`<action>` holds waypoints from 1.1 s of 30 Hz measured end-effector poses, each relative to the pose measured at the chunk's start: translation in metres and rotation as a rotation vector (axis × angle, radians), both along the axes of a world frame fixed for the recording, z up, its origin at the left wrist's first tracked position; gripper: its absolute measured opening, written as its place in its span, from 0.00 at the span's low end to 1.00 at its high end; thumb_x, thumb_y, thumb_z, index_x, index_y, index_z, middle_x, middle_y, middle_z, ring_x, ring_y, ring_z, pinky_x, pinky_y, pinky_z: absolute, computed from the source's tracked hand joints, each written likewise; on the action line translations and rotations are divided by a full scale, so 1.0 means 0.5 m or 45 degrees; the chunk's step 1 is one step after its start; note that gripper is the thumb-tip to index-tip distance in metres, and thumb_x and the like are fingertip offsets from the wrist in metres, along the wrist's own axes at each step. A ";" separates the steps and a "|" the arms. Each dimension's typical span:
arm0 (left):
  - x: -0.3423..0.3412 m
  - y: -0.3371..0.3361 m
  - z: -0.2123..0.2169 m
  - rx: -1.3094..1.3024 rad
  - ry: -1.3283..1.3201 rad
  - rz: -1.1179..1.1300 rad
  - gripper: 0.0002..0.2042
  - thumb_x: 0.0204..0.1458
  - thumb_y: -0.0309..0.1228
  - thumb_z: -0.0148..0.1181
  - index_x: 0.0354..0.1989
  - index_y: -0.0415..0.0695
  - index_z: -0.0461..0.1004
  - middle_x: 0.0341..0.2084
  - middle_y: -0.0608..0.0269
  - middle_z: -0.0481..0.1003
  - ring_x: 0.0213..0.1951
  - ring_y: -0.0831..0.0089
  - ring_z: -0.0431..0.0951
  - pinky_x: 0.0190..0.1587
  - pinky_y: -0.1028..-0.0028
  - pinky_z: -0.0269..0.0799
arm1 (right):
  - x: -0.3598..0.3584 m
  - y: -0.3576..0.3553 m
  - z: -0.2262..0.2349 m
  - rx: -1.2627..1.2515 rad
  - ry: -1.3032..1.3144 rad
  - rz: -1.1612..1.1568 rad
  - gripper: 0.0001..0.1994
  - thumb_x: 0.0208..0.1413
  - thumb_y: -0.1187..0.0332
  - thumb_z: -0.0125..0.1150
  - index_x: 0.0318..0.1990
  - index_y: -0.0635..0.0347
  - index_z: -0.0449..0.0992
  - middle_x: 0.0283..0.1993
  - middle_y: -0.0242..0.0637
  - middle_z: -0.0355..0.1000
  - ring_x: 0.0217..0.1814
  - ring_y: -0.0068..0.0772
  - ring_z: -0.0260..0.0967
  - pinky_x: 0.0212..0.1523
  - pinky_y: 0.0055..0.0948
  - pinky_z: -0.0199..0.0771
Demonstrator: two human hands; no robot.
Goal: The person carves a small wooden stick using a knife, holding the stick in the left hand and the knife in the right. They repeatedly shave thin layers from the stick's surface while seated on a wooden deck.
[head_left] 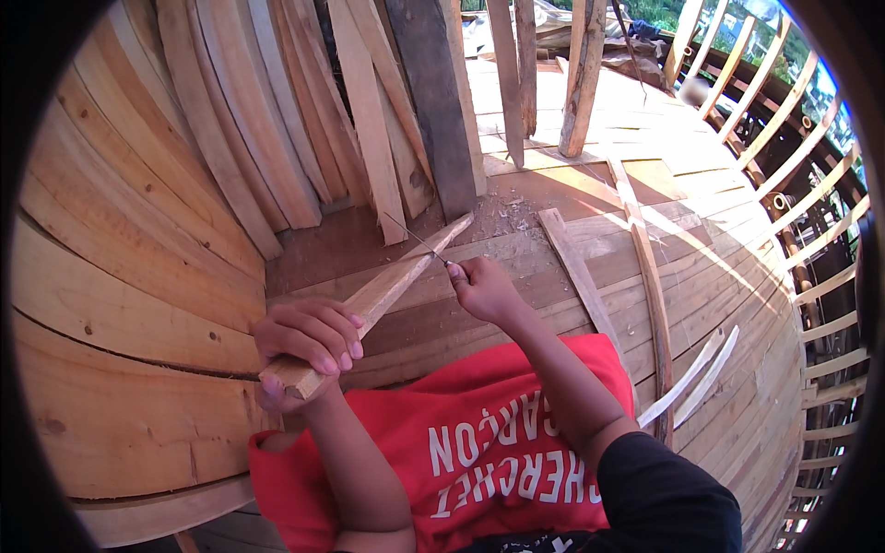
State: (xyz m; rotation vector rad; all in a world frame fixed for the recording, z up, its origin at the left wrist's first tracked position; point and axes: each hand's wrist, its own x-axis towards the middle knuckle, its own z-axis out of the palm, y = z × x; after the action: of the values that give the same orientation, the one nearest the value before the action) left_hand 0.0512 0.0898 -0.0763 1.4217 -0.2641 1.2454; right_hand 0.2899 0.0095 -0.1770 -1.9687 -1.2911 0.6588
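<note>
Head view, nearest first: a red cloth [369,419] with white print spreads below the forearms, and the left hand [309,336] is wrapped over the near end of a wooden bar [396,284], probably to steady it while its far end slants away, close to the floor. The right hand [486,290] is closed around the handle of a thin-bladed tool [415,237], whose blade crosses the bar near its far end; whether they touch I cannot tell. Beyond lie wood shavings [521,214]; to the right, a long strip [645,267] and two pale curved strips [705,378] rest on the planked floor [737,405]. Boards [244,101] stand against the left side, perhaps propped to save floor space. Farthest, past upright posts [585,83], sits a heap of pale sheeting [553,37]; whether it wraps anything, I cannot tell.
</note>
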 end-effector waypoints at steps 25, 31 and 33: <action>-0.007 0.017 -0.008 0.069 0.043 -0.097 0.23 0.50 0.52 0.50 0.18 0.44 0.75 0.14 0.58 0.75 0.18 0.64 0.77 0.35 0.64 0.76 | 0.055 0.005 -0.023 -0.156 -0.192 -0.333 0.27 0.64 0.50 0.43 0.24 0.65 0.76 0.25 0.56 0.72 0.34 0.61 0.73 0.38 0.52 0.70; 0.010 0.002 0.003 0.104 0.132 -0.106 0.23 0.49 0.53 0.51 0.16 0.46 0.74 0.11 0.62 0.73 0.16 0.66 0.75 0.35 0.65 0.75 | 0.004 0.013 -0.008 -0.054 -0.144 -0.423 0.27 0.63 0.53 0.40 0.24 0.66 0.78 0.27 0.59 0.73 0.36 0.62 0.73 0.41 0.53 0.71; 0.026 0.005 0.009 0.193 0.153 -0.203 0.23 0.49 0.53 0.50 0.16 0.46 0.74 0.11 0.62 0.73 0.16 0.66 0.75 0.35 0.65 0.75 | 0.002 0.016 -0.034 -0.013 -0.233 -0.464 0.27 0.63 0.55 0.40 0.24 0.67 0.78 0.26 0.60 0.73 0.35 0.63 0.73 0.41 0.53 0.71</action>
State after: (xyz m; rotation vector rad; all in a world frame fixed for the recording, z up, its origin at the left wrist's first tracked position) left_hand 0.0640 0.0921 -0.0717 1.5677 -0.3885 1.0232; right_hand 0.2909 0.0175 -0.1940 -2.2370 -0.9904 0.3133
